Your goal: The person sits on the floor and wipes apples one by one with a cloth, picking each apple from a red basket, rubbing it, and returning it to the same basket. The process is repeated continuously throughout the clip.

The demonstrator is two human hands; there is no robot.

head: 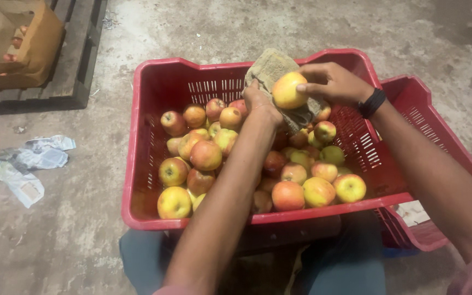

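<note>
Knees (350, 267) half under the red crate (137, 164); left hand (260, 104) fingers buried in cloth (271, 68), right hand (331, 82) fingers around an apple (288, 90).

Dim, warm indoor light, seemingly from above. Soft shadow inside crate (154, 136) left wall. No glare. Slight overall softness; near forearms blurred. Far-left corner darker. Mild edge distortion.

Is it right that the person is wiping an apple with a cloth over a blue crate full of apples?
Not quite: the crate is red, not blue, as the head view shows. The rest holds: the right hand holds an apple against a cloth gripped by the left hand, above the apples.
</note>
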